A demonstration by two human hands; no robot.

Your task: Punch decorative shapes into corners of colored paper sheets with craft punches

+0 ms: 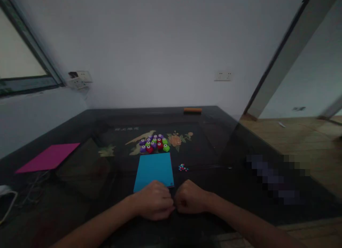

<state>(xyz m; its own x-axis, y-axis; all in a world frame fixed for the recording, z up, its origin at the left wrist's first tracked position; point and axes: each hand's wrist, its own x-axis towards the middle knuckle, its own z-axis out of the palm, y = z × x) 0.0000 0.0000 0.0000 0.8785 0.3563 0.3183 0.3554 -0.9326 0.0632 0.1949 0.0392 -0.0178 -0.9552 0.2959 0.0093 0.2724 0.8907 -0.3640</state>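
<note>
Both fists rest side by side on the near part of the dark table, their knuckles almost touching. My left hand [155, 201] is curled closed by the near edge of a flat blue square [155, 169], partly covering its corner; a thin strip of pink shows at the square's right side. My right hand [191, 199] is also balled up, with nothing visible in it. Beyond the right fist lies a small pile of tiny pink, blue and white pieces [183, 167]. Behind the blue square sit several purple, green and red pieces [154, 143] with eye-like white dots, grouped in rows.
The dark glossy table [208, 148] has a flower and bird pattern. A pink sheet [49, 157] lies at the left, above a white cable [34, 191]. An orange-brown bar [192, 110] is at the far edge. Wall sockets [223, 75] are behind. A blurred-out patch covers something at right.
</note>
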